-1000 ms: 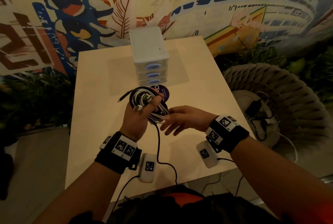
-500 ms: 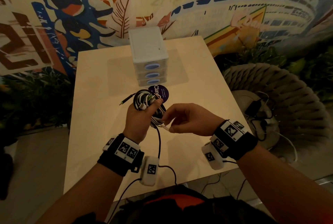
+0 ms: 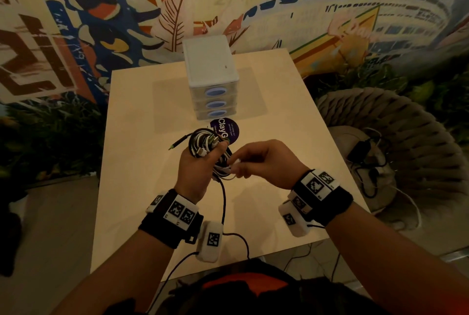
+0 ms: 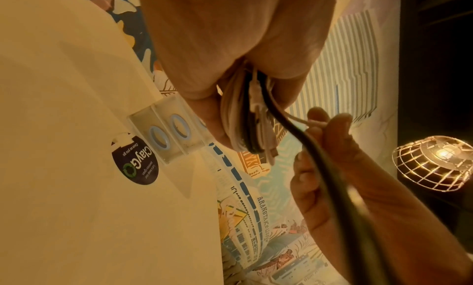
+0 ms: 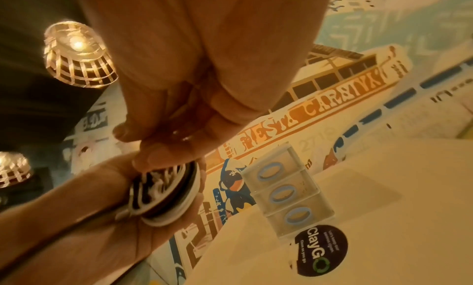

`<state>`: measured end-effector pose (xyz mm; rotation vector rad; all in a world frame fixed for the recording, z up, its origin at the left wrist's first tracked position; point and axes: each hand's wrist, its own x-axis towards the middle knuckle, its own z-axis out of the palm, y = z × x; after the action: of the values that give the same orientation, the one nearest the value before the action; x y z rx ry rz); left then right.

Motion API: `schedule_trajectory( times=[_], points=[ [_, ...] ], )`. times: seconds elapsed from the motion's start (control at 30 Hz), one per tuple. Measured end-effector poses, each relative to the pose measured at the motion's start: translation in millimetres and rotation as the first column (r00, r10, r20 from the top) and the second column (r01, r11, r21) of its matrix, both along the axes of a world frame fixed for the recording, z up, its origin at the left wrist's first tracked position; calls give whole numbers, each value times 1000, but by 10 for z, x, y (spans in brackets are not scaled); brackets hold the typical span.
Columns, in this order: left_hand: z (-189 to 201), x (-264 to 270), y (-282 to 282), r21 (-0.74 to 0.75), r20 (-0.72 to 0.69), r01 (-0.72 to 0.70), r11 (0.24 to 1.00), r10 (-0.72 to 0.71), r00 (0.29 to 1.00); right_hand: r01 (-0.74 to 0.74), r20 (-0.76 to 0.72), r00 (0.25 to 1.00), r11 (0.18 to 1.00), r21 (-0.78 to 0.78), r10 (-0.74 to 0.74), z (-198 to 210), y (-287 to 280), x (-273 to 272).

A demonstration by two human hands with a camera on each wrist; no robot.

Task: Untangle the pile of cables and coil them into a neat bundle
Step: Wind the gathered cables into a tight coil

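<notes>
A coil of black and white cables [image 3: 206, 146] is held above the table [image 3: 142, 187]. My left hand [image 3: 195, 167] grips it with fingers and thumb curled round the loops [image 4: 243, 119]. A black plug end [image 3: 175, 146] sticks out to the left. My right hand [image 3: 261, 162] pinches a white cable end [image 3: 229, 169] at the coil's lower right edge. In the right wrist view my right hand's fingertips [image 5: 156, 157] sit against the coil [image 5: 166, 198]. A black cable [image 3: 223, 200] hangs from the coil toward me.
A small white three-drawer box [image 3: 210, 81] stands at the table's middle back, with a round dark sticker [image 3: 224, 130] just before it. A woven chair [image 3: 393, 142] holding more cables [image 3: 365, 160] is on the right. A painted wall lies behind.
My right hand went from open fingers beside the coil to a pinch on the white cable end. The coil and left hand stayed nearly still.
</notes>
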<state>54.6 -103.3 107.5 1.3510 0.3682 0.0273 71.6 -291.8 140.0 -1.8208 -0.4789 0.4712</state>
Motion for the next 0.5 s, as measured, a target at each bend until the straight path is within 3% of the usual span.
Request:
schedule_trajectory(
  times=[0.13, 0.3, 0.5],
  points=[
    [40, -34, -1, 72, 57, 93, 993, -97, 994, 131, -49, 990, 991, 17, -130, -56, 71, 72],
    [43, -32, 17, 25, 50, 136, 990, -138, 989, 206, -99, 974, 978, 5, -205, -98, 143, 77],
    [9, -25, 72, -189, -8, 178, 966, -182, 983, 257, -37, 966, 966, 26, -256, -114, 193, 105]
  ],
)
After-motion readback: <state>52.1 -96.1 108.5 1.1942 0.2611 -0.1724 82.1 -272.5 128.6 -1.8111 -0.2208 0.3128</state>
